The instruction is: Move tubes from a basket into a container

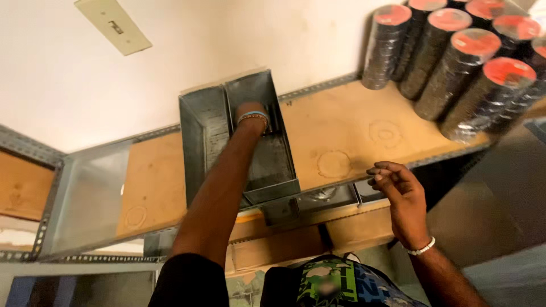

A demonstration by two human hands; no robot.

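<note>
Reaching into the metal bin (273, 159), left hand (252, 113) hides its fingers; right hand (398, 190) released; red-capped rolls (455, 62) at two o'clock.

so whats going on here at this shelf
A person stands over a metal-framed shelf. Their left hand reaches down inside a grey metal bin on the shelf, its fingers hidden. Their right hand hovers empty by the shelf's front edge. Wrapped stacks of red-labelled discs stand at the right end.
</note>
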